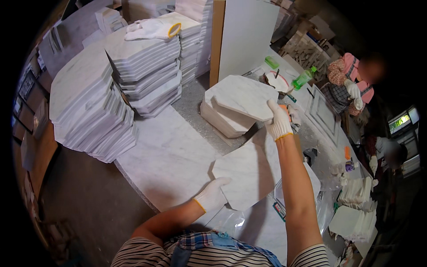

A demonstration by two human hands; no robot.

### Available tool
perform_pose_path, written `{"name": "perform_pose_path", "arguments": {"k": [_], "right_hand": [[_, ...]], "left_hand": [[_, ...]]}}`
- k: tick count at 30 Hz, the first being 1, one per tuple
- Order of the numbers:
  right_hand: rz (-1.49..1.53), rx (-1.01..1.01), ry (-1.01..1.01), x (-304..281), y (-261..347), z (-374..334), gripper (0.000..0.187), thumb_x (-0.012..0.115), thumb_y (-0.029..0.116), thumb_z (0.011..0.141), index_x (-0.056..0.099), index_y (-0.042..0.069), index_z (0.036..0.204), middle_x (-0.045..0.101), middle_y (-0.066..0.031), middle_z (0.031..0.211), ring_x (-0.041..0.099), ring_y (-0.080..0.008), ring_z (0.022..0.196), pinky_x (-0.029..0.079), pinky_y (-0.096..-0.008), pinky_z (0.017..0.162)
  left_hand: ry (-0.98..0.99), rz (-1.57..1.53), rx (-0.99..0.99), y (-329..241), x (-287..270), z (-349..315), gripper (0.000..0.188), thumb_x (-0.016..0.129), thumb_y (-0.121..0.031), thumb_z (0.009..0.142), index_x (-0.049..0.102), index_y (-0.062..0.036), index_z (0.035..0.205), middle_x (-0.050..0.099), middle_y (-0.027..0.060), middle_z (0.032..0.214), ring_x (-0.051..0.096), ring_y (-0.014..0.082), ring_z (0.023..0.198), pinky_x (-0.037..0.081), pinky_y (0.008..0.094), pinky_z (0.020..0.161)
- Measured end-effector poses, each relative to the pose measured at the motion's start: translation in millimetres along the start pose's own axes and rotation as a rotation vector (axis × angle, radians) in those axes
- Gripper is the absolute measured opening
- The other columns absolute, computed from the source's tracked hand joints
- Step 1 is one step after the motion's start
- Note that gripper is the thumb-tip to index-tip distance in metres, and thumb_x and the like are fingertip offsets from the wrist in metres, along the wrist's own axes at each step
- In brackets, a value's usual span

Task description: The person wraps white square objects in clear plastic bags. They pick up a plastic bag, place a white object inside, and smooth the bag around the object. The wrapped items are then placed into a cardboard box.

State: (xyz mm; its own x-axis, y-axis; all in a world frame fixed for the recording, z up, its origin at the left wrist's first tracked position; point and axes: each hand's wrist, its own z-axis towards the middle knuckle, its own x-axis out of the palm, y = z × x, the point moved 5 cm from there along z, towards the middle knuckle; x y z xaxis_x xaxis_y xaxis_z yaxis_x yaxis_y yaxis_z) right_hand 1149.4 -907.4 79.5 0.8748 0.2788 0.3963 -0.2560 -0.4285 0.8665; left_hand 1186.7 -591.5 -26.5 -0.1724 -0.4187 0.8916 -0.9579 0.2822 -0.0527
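My left hand (212, 196), in a white knit glove with a yellow cuff, grips the edge of a pale grey-veined marble tile (243, 173) with cut corners; its thumb lies on top. Farther off, my right hand (280, 122), gloved alike, holds the right corner of another cut-corner marble tile (244, 95). That tile sits askew on a short stack of similar tiles (222, 120). The fingers of both hands are partly hidden by the tiles.
Tall stacks of marble tiles (89, 107) stand at the left, with a loose white glove (151, 29) on top. A green bottle (304, 78) is at the far right. A co-worker in a pink top (365, 91) and a second person (378, 151) are on the right.
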Motion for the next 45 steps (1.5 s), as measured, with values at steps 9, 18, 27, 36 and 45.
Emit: {"name": "perform_pose_path", "arguments": {"k": [9,18,27,36,45], "right_hand": [[-0.234,-0.198,0.073,-31,53,-113,0.045,0.066,0.027,0.097,0.059,-0.004,0.129,0.067,-0.0107,0.123,0.066,-0.0205,0.108,0.052,-0.0345,0.094],[-0.664,0.029,0.045,-121,-9,-164,0.028,0.068,0.025,0.094,0.068,0.001,0.109,0.065,0.0023,0.099,0.059,-0.0062,0.092,0.047,-0.0241,0.081],[-0.926,0.126,0.184,-89,-37,-161,0.037,0.066,0.033,0.096,0.07,-0.001,0.11,0.067,-0.0019,0.092,0.06,-0.0107,0.087,0.048,-0.0274,0.076],[-1.739,-0.513,0.109,-61,-19,-178,0.046,0.063,0.046,0.092,0.067,0.009,0.12,0.072,-0.0155,0.102,0.069,-0.0357,0.095,0.053,-0.0426,0.081],[-1.444,-0.192,-0.067,-73,-44,-160,0.065,0.064,0.053,0.087,0.063,-0.001,0.123,0.068,-0.0244,0.118,0.063,-0.0391,0.114,0.048,-0.0444,0.096]], "left_hand": [[0.147,0.032,0.13,-12,20,-9,0.072,0.04,-0.053,0.104,0.026,-0.0069,0.157,0.038,0.0132,0.158,0.038,0.0337,0.145,0.033,0.0502,0.119],[0.389,0.108,0.158,-7,10,6,0.107,0.063,-0.071,0.08,0.023,-0.0101,0.158,0.033,0.0113,0.16,0.035,0.0329,0.146,0.031,0.0527,0.12],[0.049,0.123,0.092,0,2,-1,0.05,0.048,-0.025,0.105,0.038,-0.0015,0.149,0.049,0.0158,0.147,0.049,0.033,0.135,0.041,0.0487,0.113],[-0.14,0.339,0.043,-3,3,-7,0.045,0.051,-0.026,0.102,0.051,0.0004,0.138,0.06,0.0155,0.133,0.059,0.0311,0.121,0.048,0.0455,0.103],[-0.082,0.521,0.179,-13,-8,-2,0.045,0.055,-0.021,0.099,0.05,0.0022,0.137,0.064,0.018,0.123,0.065,0.0327,0.109,0.054,0.0448,0.092]]}}
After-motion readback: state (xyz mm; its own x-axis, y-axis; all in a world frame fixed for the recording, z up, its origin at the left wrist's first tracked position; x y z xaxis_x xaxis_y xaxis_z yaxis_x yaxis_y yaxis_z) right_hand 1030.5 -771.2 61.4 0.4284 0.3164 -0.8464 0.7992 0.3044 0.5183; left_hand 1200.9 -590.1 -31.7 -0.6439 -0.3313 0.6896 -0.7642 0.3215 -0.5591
